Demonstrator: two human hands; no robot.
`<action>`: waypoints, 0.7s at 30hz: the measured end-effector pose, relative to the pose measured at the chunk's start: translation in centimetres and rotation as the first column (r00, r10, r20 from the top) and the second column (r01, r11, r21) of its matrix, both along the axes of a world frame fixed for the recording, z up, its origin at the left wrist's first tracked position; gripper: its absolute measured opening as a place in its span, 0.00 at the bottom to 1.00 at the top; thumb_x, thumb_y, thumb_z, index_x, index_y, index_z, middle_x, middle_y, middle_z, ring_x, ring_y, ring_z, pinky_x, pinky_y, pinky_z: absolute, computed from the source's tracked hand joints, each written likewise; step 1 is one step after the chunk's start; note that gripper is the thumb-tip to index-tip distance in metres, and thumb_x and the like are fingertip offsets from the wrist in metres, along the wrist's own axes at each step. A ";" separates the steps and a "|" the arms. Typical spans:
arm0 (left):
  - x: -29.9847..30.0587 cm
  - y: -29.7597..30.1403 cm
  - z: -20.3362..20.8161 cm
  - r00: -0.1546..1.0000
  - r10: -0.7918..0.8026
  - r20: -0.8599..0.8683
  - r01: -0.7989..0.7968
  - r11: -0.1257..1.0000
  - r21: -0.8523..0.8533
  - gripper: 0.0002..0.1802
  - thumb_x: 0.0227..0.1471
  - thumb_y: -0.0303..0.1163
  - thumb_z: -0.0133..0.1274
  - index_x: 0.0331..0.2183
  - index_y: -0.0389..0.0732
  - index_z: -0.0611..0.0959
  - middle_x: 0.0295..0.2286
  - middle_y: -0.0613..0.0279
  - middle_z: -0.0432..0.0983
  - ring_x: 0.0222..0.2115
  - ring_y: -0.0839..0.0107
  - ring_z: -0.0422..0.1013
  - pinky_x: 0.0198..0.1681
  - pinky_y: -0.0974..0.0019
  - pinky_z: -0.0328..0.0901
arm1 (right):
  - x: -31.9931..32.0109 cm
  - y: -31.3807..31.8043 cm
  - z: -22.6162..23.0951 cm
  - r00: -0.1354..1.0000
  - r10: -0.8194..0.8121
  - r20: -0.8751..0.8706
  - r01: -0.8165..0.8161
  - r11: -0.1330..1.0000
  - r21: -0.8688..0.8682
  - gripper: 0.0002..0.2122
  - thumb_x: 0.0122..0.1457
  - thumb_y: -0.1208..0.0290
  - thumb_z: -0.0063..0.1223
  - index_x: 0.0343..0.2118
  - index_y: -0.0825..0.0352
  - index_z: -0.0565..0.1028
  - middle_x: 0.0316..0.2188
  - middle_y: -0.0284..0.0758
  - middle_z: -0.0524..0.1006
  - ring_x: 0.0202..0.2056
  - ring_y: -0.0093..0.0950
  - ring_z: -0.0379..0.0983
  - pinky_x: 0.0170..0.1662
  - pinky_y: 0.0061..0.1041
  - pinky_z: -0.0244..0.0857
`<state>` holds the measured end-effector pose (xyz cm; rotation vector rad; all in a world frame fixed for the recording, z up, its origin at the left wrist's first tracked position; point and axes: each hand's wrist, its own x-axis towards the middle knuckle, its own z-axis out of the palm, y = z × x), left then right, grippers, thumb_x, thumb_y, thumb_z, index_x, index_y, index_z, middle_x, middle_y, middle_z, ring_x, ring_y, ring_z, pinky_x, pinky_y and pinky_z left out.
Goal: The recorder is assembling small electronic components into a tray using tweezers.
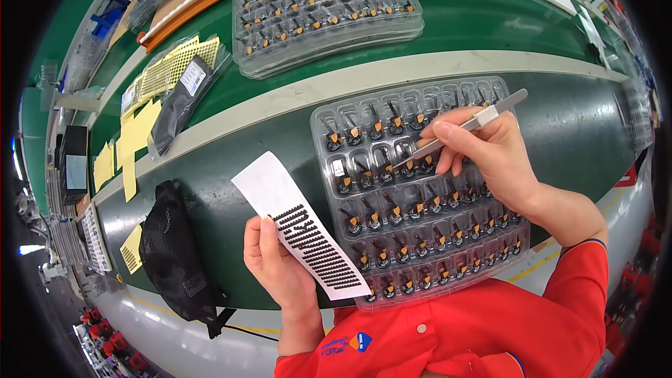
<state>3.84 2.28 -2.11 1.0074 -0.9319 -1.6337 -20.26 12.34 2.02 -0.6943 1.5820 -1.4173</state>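
Note:
Between thumb and fingers my left hand (278, 266) pinches the edge of a white backing sheet (269, 185), which carries rows of small black stickers (322, 255). To its right lies a clear plastic blister tray (323, 168), its pockets filled with small round black parts that have thin black tails and orange-brown tabs. Over the upper rows my right hand (490, 150) grips metal tweezers (514, 100) with a pale band on the shank. Their tips point down at a part in the second row; whether they touch it or hold a sticker is too small to tell.
A stack of similar filled trays (322, 10) stands at the back. Back left are yellow sticker sheets (178, 63), a dark bagged packet (185, 94) and an orange-edged rack (185, 10). A black mesh cap (175, 255) lies left of my left hand.

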 end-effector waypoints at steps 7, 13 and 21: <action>0.2 -0.1 -0.4 1.000 -0.026 0.004 0.026 0.999 0.027 0.07 0.56 0.28 0.42 0.28 0.34 0.72 0.24 0.61 0.74 0.22 0.78 0.71 0.25 0.77 0.66 | 0.4 0.0 -0.5 0.998 -0.011 -0.067 0.013 1.000 0.025 0.09 0.58 0.71 0.47 0.32 0.71 0.77 0.26 0.35 0.77 0.21 0.17 0.72 0.22 0.14 0.61; 0.0 0.1 -0.6 1.000 -0.025 0.008 0.024 0.997 0.074 0.07 0.55 0.28 0.43 0.28 0.35 0.72 0.24 0.60 0.74 0.22 0.78 0.71 0.26 0.77 0.66 | 0.6 0.1 -0.2 0.996 -0.002 -0.088 0.007 0.998 0.063 0.08 0.57 0.71 0.47 0.32 0.70 0.77 0.27 0.34 0.78 0.21 0.17 0.72 0.21 0.13 0.59; -0.1 0.0 -0.5 1.000 -0.021 0.007 0.020 0.995 0.096 0.07 0.55 0.28 0.43 0.28 0.35 0.72 0.24 0.60 0.74 0.23 0.78 0.71 0.27 0.76 0.66 | 0.8 0.1 -0.3 0.996 -0.018 -0.087 0.023 0.997 0.067 0.07 0.57 0.72 0.48 0.32 0.69 0.77 0.27 0.34 0.78 0.21 0.16 0.72 0.20 0.12 0.56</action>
